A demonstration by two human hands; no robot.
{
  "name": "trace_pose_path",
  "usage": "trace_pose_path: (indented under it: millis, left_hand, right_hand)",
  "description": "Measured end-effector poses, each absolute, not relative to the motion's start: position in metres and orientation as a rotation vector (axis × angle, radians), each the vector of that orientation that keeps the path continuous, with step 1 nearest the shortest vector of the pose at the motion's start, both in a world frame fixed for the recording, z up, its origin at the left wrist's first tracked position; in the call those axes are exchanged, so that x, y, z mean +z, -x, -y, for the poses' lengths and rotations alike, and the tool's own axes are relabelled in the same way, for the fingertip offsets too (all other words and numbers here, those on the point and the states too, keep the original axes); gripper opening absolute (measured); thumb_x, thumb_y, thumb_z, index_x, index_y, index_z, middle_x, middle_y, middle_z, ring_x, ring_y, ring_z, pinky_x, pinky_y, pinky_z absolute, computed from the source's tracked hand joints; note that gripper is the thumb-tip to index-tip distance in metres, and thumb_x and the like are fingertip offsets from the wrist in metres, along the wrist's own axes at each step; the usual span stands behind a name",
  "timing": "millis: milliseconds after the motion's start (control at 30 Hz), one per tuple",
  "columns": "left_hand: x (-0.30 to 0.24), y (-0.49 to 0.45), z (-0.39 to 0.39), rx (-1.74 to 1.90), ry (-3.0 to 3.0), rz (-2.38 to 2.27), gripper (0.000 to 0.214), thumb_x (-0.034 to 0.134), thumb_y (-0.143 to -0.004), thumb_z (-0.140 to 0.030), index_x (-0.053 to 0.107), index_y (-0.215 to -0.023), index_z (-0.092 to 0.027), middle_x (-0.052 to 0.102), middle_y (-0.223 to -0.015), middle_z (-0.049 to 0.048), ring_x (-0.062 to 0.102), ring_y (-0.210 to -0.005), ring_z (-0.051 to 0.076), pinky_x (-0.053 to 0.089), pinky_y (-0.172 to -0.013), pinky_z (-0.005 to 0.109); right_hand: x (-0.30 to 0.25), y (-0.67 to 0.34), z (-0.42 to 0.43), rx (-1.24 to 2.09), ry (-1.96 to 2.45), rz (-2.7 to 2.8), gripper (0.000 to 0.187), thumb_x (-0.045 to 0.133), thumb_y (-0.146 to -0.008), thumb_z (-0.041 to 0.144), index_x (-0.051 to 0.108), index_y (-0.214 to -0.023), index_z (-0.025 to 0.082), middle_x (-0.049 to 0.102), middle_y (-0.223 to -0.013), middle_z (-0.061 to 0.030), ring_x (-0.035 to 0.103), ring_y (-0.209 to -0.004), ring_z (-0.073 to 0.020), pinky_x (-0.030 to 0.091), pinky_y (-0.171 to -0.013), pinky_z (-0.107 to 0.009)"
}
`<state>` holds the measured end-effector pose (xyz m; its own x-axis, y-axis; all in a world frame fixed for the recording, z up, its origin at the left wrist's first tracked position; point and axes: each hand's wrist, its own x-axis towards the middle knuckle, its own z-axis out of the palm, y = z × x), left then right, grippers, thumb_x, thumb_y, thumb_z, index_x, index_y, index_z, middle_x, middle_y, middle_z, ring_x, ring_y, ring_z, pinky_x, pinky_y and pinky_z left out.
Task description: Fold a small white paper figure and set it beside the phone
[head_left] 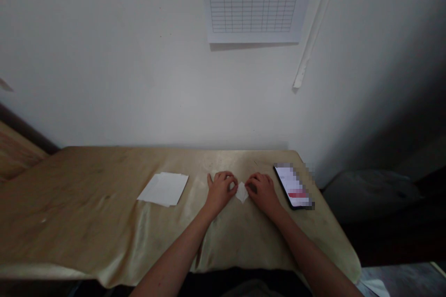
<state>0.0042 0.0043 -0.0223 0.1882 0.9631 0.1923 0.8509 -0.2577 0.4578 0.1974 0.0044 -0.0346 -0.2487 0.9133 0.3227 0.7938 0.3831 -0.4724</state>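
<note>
A small folded piece of white paper point(242, 193) lies on the cloth-covered table, pointed at its lower end. My left hand point(222, 189) pinches its left edge between thumb and fingers, one finger sticking out to the side. At the opposite edge, my right hand point(261, 190) holds the paper in a similar pinch. Finer creases in the paper are too small to make out. Left of my hands rests a stack of white paper sheets point(163, 189), slightly fanned.
To the right of my hands a phone point(292, 186) with a lit, partly blurred screen lies near the table's right edge. A golden cloth point(87, 204) with wrinkles covers the table. Behind it rises a white wall point(139, 79) bearing a printed grid sheet point(254, 37) and a cable cover point(310, 41).
</note>
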Motion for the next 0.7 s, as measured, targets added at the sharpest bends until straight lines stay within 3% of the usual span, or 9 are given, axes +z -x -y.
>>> trace_pose_path:
  millis: [133, 433, 700]
  left_hand:
    - [-0.018, -0.002, -0.003, 0.620, -2.202, -1.707, 0.014, 0.070, -0.085, -0.030, 0.069, -0.099, -0.031, 0.063, -0.125, 0.0003, 0.049, -0.127, 0.026, 0.005, -0.115, 0.070]
    - [-0.020, 0.005, -0.002, 0.530, -2.210, -1.634, 0.038, 0.080, -0.073, -0.040, 0.066, -0.107, -0.033, 0.056, -0.134, 0.0015, 0.042, -0.135, 0.030, 0.000, -0.115, 0.071]
    - [-0.020, 0.009, 0.001, 0.521, -2.255, -1.585, 0.048, 0.083, -0.070, -0.043, 0.064, -0.114, -0.034, 0.055, -0.136, 0.0029, 0.043, -0.134, 0.030, 0.002, -0.115, 0.071]
  right_hand:
    - [-0.033, -0.201, -0.004, 0.370, 1.437, 2.102, 0.011, 0.068, -0.085, 0.025, 0.070, -0.096, 0.025, 0.065, -0.108, -0.0030, 0.057, -0.109, -0.0219, 0.029, -0.111, -0.045]
    - [-0.028, -0.210, 0.000, 0.469, 1.378, 2.188, 0.037, 0.078, -0.077, 0.039, 0.068, -0.112, 0.027, 0.060, -0.120, -0.0054, 0.052, -0.118, -0.0256, 0.032, -0.109, -0.046]
    - [-0.026, -0.212, 0.002, 0.480, 1.374, 2.218, 0.044, 0.080, -0.075, 0.040, 0.067, -0.115, 0.028, 0.060, -0.123, -0.0064, 0.052, -0.120, -0.0270, 0.031, -0.111, -0.047]
